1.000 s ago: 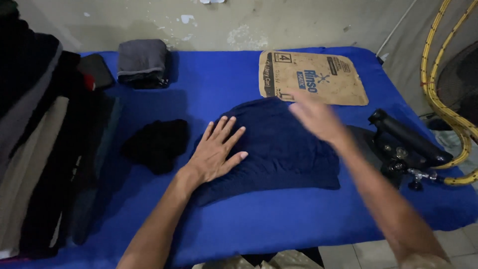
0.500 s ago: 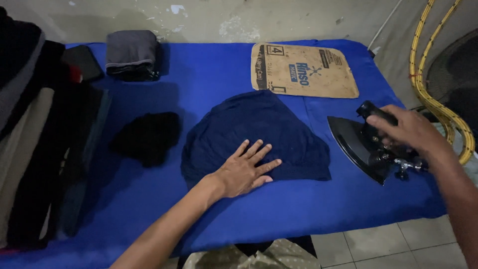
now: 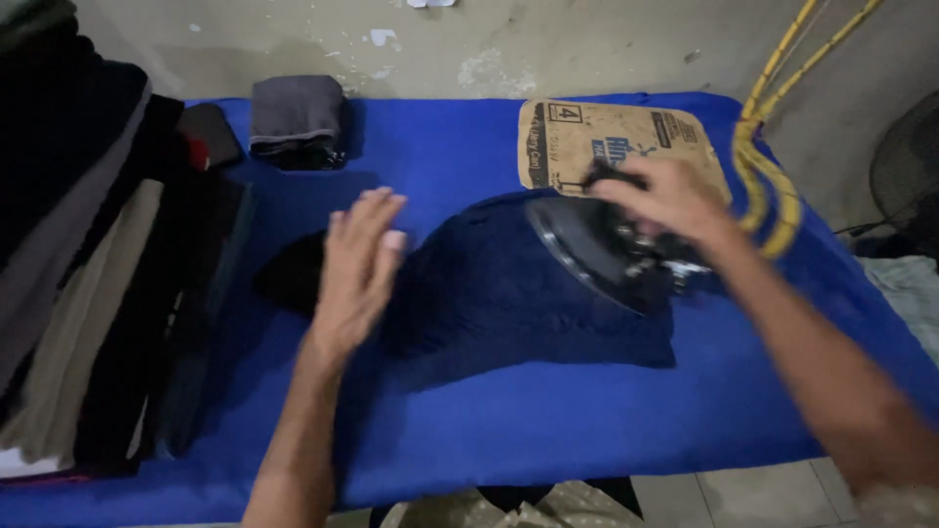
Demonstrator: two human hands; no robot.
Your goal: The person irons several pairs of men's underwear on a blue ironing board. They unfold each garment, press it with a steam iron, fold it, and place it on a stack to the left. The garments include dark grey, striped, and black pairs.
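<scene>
The right hand (image 3: 665, 200) was closed around the handle of a dark, heavy steam iron (image 3: 611, 252), which it held tilted with the shiny soleplate facing toward nine o'clock, over the upper right part of a dark navy cloth garment (image 3: 518, 293); whether the plate touched the cloth could not be told through the blur. The left hand (image 3: 357, 264) was open, fingers spread and holding nothing, at the garment's nine o'clock edge, and whether it rested on the cloth or hung just above could not be told. The garment lay flat in the middle of the blue-covered surface (image 3: 587, 430), directly under the iron and at about three o'clock from the left hand. Judged from this, the pressing looked barely begun: the garment was spread out and the iron brought to it, but the cloth was not yet folded. A small black crumpled cloth (image 3: 289, 279) lay just at nine o'clock of the left hand, a folded grey piece (image 3: 296, 115) at eleven o'clock, a flat brown cardboard sheet (image 3: 587, 132) at twelve o'clock beyond the iron, a yellow braided hose (image 3: 768, 171) at two o'clock, and a stack of folded dark and beige clothes (image 3: 88, 293) along the nine o'clock edge.
</scene>
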